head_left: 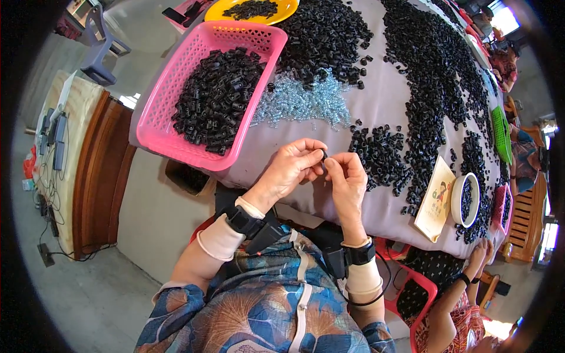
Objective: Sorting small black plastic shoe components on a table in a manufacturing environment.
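In front of my body, just over the table's near edge, both hands meet with their fingers pinched. My left hand point(289, 167) holds a small black plastic piece point(323, 156) between thumb and fingertips. The fingertips of my right hand point(348, 181) close on the same spot, and what they grip there is mostly hidden. Beyond my hands lies a heap of tiny clear light-blue pieces point(312, 101). To the left, a pink plastic basket point(154, 138) is filled with short black tubular parts point(218, 97). A smaller pile of black parts point(379, 156) is just right of my right hand.
Large black heaps point(435, 88) cover the cloth-covered table point(376, 88). A yellow plate point(288, 9) stands at the far left. At right are a booklet point(436, 200), a white bowl point(457, 203) and a green basket point(500, 134). Other people sit along the right side.
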Motion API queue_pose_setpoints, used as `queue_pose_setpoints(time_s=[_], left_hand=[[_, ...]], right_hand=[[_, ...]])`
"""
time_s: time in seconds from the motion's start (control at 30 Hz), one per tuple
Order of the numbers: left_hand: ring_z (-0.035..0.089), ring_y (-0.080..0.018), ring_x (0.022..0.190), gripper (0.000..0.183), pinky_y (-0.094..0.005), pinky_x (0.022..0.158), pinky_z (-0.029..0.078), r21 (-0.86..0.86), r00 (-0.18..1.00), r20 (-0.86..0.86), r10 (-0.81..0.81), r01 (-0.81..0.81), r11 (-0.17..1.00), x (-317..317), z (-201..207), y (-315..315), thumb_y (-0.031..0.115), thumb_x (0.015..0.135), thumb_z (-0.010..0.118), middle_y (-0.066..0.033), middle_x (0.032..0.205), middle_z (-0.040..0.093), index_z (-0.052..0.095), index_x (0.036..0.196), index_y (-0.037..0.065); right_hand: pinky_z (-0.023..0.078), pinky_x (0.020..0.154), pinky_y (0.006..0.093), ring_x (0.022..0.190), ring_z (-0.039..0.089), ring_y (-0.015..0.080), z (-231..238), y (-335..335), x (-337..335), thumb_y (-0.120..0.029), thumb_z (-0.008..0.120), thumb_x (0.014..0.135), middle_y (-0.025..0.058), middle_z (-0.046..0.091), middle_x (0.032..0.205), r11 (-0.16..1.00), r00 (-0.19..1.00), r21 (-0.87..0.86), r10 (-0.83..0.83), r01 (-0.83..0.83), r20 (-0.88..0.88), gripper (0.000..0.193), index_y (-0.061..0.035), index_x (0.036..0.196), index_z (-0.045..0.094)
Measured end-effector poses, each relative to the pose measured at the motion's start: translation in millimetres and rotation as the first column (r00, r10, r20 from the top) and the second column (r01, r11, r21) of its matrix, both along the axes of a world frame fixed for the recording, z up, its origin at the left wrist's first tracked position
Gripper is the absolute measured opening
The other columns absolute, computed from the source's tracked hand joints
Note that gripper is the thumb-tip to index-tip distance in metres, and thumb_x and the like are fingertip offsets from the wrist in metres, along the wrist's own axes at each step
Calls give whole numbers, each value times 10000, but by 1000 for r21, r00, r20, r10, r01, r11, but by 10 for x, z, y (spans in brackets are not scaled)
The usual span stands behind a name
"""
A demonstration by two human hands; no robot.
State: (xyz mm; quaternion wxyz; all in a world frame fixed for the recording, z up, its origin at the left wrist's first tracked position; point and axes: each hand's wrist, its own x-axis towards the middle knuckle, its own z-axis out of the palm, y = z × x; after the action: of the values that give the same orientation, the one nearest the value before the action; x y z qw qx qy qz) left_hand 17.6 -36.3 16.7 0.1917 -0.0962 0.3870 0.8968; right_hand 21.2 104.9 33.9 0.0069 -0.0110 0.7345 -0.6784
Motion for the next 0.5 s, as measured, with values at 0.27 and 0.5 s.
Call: queue_pose_setpoints(time_s=[0.27, 0.5], left_hand=[[571, -91, 647, 178, -196, 538, 441, -14, 998, -41, -38, 37, 999, 27, -41, -20, 116, 893, 560, -28, 786, 594, 535, 1053, 41], [563, -84, 627, 186, -192, 543, 439, 24, 997, -43, -56, 57, 998, 29, -93, -44, 110, 881, 576, -22, 781, 590, 532, 1049, 43]], right_hand=[[394, 544, 193, 593, 463, 38, -122, 20, -6, -54, 630, 829, -23, 543, 688, 1000, 999, 26, -5, 6, -53, 95, -38, 797, 543], [405, 549, 192, 613, 472, 33, 5, 28, 46, -58, 639, 820, -14, 565, 741, 996, 992, -65, 66, -60, 106, 87, -36, 839, 558]])
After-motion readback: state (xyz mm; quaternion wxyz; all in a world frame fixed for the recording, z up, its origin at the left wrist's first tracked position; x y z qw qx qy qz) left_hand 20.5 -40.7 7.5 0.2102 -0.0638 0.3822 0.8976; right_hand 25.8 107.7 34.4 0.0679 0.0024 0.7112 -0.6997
